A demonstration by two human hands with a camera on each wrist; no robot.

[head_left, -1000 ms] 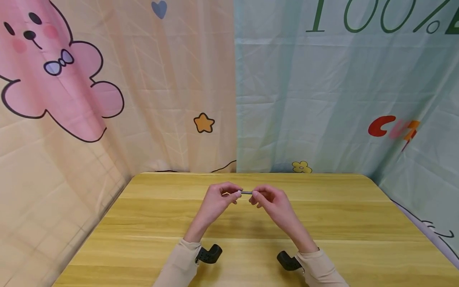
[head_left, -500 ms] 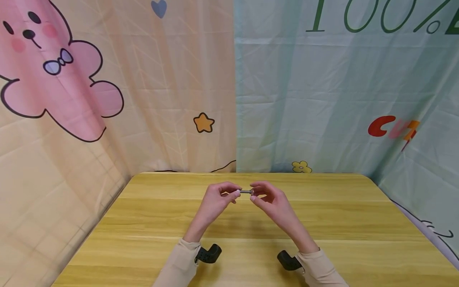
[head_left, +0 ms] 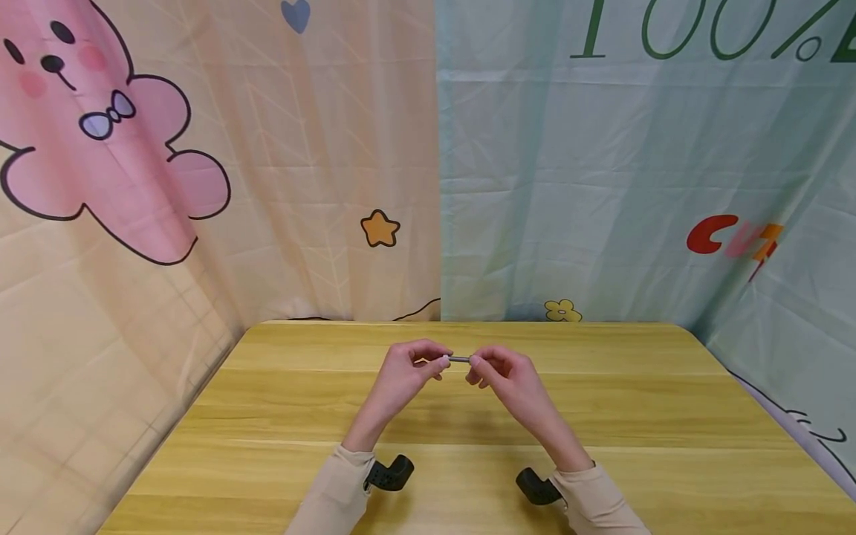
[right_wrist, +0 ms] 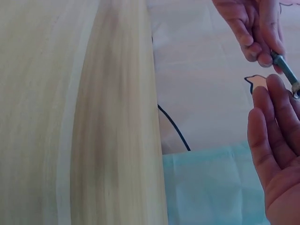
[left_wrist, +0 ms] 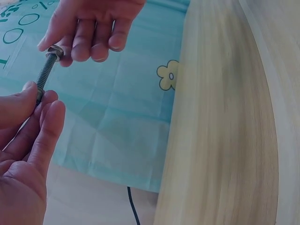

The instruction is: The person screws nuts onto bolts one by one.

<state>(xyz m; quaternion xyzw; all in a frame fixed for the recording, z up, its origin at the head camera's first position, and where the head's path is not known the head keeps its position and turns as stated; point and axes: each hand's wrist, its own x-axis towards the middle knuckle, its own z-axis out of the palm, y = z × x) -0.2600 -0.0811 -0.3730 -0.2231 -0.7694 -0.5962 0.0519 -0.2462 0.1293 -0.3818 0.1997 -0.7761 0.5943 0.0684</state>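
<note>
A slim metal bolt with a threaded shaft is held level above the table, between both hands. My left hand pinches its left end with thumb and fingertips. At the other end, the thumb and fingertips of my right hand grip a wider shiny metal piece; whether this is the bolt's head or a nut I cannot tell. In the right wrist view the same piece sits by the fingers of the right hand, and the left hand is at the far end.
The wooden table spreads beneath both hands. Printed curtains hang behind it and at both sides. A black device is strapped at the left wrist, another black device at the right. A dark cable shows beyond the table edge.
Half a second ago the right fingers were spread apart, baring the bolt's right end; they now close on it again, as one second ago. The left hand stays in place.
</note>
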